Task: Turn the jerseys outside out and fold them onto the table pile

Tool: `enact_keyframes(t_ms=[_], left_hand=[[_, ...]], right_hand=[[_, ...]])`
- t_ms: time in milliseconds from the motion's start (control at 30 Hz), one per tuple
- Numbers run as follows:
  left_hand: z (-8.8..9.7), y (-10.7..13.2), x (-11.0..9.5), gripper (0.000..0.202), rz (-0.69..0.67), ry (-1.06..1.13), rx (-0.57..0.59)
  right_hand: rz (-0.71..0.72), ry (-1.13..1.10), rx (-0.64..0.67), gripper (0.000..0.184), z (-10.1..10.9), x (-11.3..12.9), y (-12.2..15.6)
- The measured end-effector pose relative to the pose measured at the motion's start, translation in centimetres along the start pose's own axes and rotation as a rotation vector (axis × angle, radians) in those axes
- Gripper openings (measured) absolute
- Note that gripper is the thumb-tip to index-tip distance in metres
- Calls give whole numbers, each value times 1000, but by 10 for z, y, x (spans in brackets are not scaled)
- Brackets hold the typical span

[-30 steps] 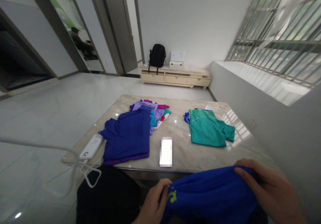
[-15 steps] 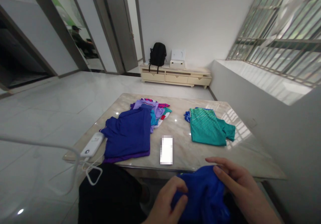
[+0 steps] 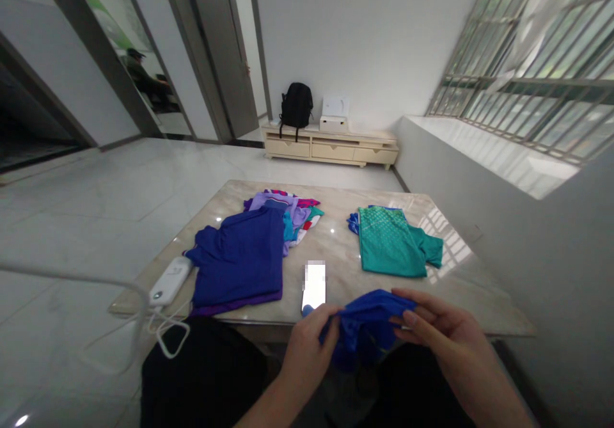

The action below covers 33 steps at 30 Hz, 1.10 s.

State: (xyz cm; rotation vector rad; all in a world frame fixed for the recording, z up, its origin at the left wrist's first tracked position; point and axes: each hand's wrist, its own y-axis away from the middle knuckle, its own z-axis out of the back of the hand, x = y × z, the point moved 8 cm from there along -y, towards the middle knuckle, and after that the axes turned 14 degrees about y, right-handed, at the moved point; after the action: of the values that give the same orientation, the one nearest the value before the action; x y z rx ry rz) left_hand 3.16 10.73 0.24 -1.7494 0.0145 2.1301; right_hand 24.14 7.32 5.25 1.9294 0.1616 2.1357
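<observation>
A blue garment [image 3: 367,319] hangs in loose folds over the table's near edge, stretched between my two hands. Its exact kind cannot be made out. My left hand [image 3: 309,338] pinches its left side. On the other side, my right hand [image 3: 439,325] grips an edge between thumb and fingers. Just beyond my left hand lies a phone [image 3: 314,284] with a bright screen. A green short-sleeved shirt [image 3: 393,245] lies folded past my right hand, with blue cloth partly under it. To the left, a dark blue shirt [image 3: 240,258] rests on purple cloth.
Behind the dark blue shirt is a jumbled pile of coloured clothes [image 3: 292,214]. A white device [image 3: 170,281] with a cable sits at the left edge of the marble table [image 3: 336,249]. Farther off, a low cabinet [image 3: 336,150] carries a black backpack [image 3: 296,105]. A person sits beyond a doorway.
Both hands have lifted the blue garment from my lap and spread it between them. My left hand has closed on its edge. The view has shifted slightly.
</observation>
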Motion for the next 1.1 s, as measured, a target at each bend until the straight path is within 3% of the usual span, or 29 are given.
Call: enact_keyframes(t_ms=[133, 233, 333, 467, 667, 700, 767, 867, 967, 1100], left_hand=[[18, -3, -4, 26, -150, -150, -81], [29, -5, -11, 28, -287, -269, -155], [36, -8, -7, 31, -303, -305, -148], [37, -5, 6, 46, -265, -277, 6], [17, 7, 14, 97, -167, -164, 321], [13, 7, 15, 93, -149, -168, 352], [8, 7, 15, 67, -143, -157, 364], [12, 5, 14, 36, -135, -71, 285], [26, 0, 17, 29, -48, 15, 130], [41, -7, 17, 37, 31, 44, -12]], right_hand=[[101, 68, -21, 59, 1, 1, -1], [127, 218, -71, 50, 7, 1, -5], [108, 416, -165, 42, 18, 4, -9], [148, 574, -255, 42, 26, 14, -11], [207, 596, -295, 37, 25, 18, -11], [236, 592, -290, 35, 24, 21, -11], [315, 588, -289, 33, 21, 27, -10], [376, 543, -283, 33, 20, 30, -10], [293, 524, -252, 36, 22, 20, -12], [216, 626, -216, 38, 26, 10, -15]])
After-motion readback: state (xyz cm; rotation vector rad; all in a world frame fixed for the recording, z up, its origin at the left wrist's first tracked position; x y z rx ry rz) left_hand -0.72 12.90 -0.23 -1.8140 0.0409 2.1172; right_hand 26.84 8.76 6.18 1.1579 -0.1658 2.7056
